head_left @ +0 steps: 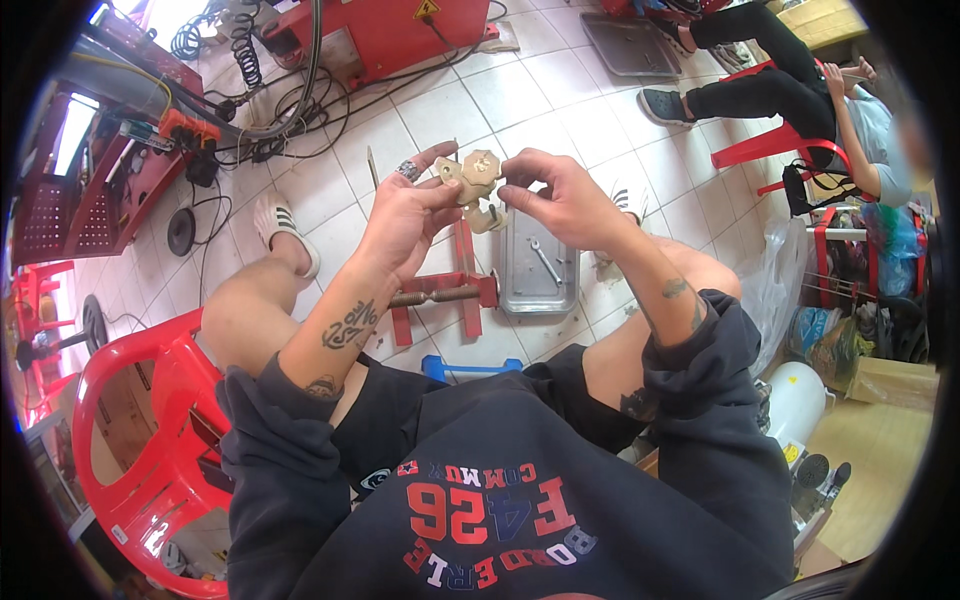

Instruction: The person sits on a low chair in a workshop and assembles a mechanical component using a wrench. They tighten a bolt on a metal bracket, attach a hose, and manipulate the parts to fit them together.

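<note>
- Nearest the camera, the person sits with bare knees apart, dark sleeves pushed up the forearms; a red plastic chair (pixel 140 420) stands close on the left, and a white cylinder tank (pixel 797 400) lies near on the right.
- Just beyond the knees, both hands meet in mid-air over the tiled floor (pixel 450 110); between them is a brass-coloured fitting (pixel 474 185), made of a few lobed pieces and a clamp-like lower part.
- The left hand (pixel 405 215), with a ring on one finger, is partly closed, thumb and fingers wrapped round the left side of the fitting, seemingly to steady it; its index finger points out above.
- The right hand (pixel 560 195) pinches the fitting's right side with thumb and fingertips, the other fingers curled; the grip looks suited to turning or aligning a piece.
- On the floor under the hands sits a red vice-like clamp (pixel 445 295) with a threaded bar; just right of it a shallow metal tray (pixel 515 290) holds a wrench (pixel 546 262), within easy reach.
- Farther off, cables trail to a red machine (pixel 400 30); far right, another person sits on a red chair (pixel 765 150).
</note>
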Tool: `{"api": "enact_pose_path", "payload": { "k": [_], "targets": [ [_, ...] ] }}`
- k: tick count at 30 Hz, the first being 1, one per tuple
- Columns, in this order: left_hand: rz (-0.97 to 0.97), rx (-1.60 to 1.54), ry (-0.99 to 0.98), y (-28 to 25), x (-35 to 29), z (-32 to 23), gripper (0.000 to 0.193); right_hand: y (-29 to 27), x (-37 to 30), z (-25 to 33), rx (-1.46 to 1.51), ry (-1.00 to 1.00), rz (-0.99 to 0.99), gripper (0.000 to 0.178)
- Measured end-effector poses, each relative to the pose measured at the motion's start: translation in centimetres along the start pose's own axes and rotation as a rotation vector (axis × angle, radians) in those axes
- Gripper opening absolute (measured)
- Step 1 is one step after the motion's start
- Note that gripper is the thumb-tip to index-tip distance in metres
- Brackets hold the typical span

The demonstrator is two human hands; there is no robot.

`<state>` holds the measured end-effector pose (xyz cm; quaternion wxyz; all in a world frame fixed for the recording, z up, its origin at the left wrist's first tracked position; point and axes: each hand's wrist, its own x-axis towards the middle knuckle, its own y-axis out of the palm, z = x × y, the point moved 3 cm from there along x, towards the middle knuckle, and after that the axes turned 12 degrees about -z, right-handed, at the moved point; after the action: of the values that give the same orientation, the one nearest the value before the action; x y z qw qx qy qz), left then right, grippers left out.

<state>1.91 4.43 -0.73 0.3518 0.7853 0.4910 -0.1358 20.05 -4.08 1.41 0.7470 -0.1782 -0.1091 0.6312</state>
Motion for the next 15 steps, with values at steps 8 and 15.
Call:
{"api": "enact_pose_path", "payload": {
  "k": [8,15],
  "targets": [
    [0.047,0.007,0.022,0.4,0.0,0.5,0.047,1.3,0.1,-1.4,0.099,0.011,-0.019,0.025],
    [0.081,0.095,0.041,0.8,-0.8,0.4,0.053,0.6,-0.1,-0.1,-0.054,0.067,-0.115,0.022]
  ]
}}
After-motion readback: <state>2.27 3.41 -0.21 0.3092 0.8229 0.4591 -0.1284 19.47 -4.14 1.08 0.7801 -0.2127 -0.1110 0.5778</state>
